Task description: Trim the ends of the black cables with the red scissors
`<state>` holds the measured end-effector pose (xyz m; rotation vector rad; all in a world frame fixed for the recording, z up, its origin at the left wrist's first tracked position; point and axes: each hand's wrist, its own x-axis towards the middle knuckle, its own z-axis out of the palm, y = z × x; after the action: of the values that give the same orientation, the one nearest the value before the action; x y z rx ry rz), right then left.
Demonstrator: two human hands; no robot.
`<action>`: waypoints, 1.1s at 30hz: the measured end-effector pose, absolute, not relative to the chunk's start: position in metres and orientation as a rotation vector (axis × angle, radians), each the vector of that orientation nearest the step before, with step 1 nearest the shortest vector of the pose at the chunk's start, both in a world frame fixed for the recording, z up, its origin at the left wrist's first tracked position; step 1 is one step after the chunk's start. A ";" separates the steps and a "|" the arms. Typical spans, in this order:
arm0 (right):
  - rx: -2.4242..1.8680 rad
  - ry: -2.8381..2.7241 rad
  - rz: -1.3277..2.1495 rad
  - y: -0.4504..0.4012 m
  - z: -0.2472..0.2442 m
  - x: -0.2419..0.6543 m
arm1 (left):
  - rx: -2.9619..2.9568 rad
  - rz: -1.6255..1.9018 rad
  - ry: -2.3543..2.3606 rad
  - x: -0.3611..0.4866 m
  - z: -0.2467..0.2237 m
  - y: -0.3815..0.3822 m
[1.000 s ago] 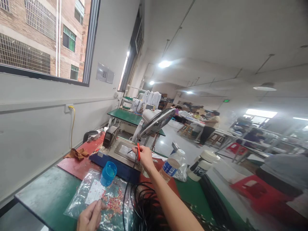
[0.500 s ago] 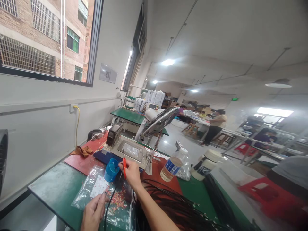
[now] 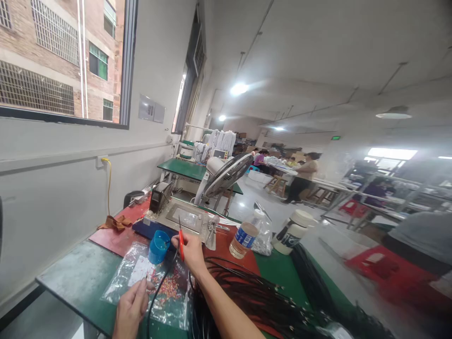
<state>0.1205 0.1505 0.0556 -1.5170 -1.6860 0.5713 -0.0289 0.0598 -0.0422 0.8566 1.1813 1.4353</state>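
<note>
My right hand [image 3: 190,252] is closed round a red-handled tool [image 3: 181,245] whose thin dark tip points up; its exact kind is unclear. A black cable [image 3: 160,287] curves up from the bottom edge to the fingers of that hand, and I cannot tell whether they grip it. My left hand [image 3: 131,303] is pinched shut to the left of the cable, with something too small to name at its fingertips. Between and beyond both hands stands a blue cup [image 3: 158,247]. Small red and yellow bits [image 3: 169,287] lie scattered on a clear plastic bag [image 3: 118,280].
A bundle of black cables [image 3: 243,292] spreads to the right of my forearm. Beyond stand a bottle of liquid [image 3: 243,240], a white container [image 3: 293,230], a metal-topped machine [image 3: 183,216] and a fan [image 3: 229,174]. Several people work farther off. A brown cloth [image 3: 115,222] lies at the left.
The whole view has shifted slightly, so the bench things sit a little farther left and higher. Both hands keep nearly the same pose, and the red-handled tool stays in my right hand.
</note>
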 end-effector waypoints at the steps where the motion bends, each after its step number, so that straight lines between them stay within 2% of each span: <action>1: -1.484 -1.675 0.580 0.148 0.058 0.125 | 0.849 1.427 1.170 -0.029 -0.042 0.060; 5: -1.386 -1.602 0.558 0.125 0.070 0.163 | 0.823 1.434 1.147 -0.030 -0.041 0.059; 8: -1.435 -1.562 0.364 0.100 0.073 0.219 | 0.811 1.438 1.153 -0.030 -0.038 0.058; 10: -1.641 -1.513 0.136 0.084 0.071 0.266 | 0.801 1.449 1.144 -0.029 -0.036 0.057; 13: -2.190 -1.514 -0.173 0.065 0.067 0.336 | 0.800 1.480 1.124 -0.029 -0.032 0.056; 16: -2.513 -1.582 -0.175 0.052 0.073 0.377 | 0.804 1.521 1.106 -0.029 -0.022 0.053; 19: -2.445 -1.474 -0.132 0.045 0.089 0.367 | 0.820 1.549 1.112 -0.026 -0.005 0.042; 22: -1.996 -1.553 0.214 0.045 0.101 0.309 | 0.720 1.508 1.065 -0.016 0.015 0.027; 26: -1.251 -1.741 1.011 0.051 0.094 0.207 | 0.510 1.396 0.905 -0.002 0.031 0.010; 30: -0.884 -1.578 1.623 0.056 0.067 0.146 | 0.484 1.323 0.896 0.002 0.032 0.003; 33: -0.780 -1.486 1.789 0.058 0.048 0.136 | 0.469 1.240 0.860 0.004 0.026 0.003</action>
<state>0.1360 0.0584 0.0485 -0.7804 -1.4856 1.7893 0.0041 0.0030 0.0261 0.4691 0.8603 1.2396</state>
